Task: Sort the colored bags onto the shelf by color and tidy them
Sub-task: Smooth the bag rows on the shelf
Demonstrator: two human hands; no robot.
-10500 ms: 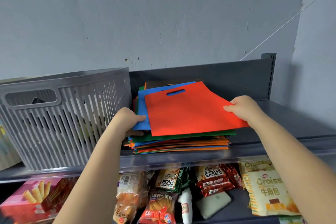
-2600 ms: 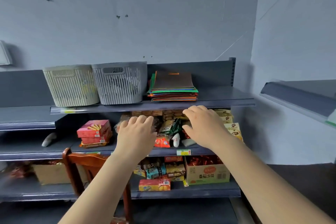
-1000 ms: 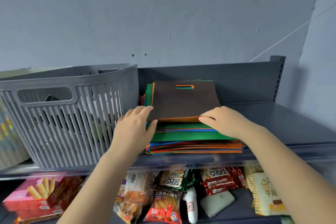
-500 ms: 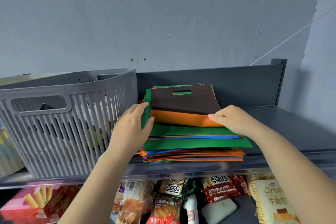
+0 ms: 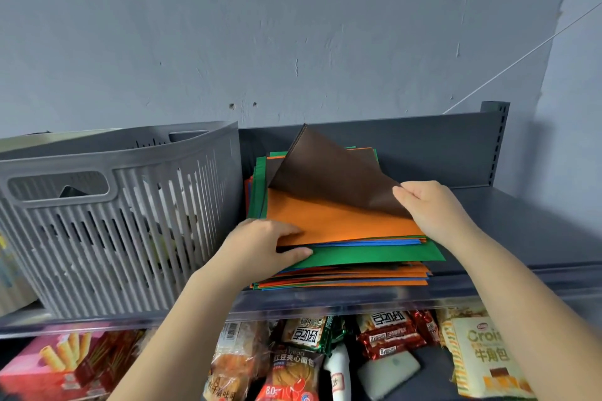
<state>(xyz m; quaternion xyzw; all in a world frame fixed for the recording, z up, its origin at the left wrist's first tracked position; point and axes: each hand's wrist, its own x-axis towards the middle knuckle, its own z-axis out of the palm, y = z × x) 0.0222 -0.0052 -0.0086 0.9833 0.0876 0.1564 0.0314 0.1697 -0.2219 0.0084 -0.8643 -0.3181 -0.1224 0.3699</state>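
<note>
Right hand [image 5: 430,210] fingers pinch near right corner of brown bag [image 5: 329,179], peeling it up and back off stack of colored bags [image 5: 351,257]. Left hand [image 5: 260,249] fingers curled round stack's near left corner, thumb on orange bag [image 5: 338,221], fingertips on green bag [image 5: 374,254] below. Stack lies on grey metal shelf [image 5: 521,225], just right of grey slatted basket [image 5: 114,221]. Behind: blue-grey wall [image 5: 293,36], scuffed, few small holes. Lower shelf: snack packets [image 5: 303,365], pink box [image 5: 58,365].
</note>
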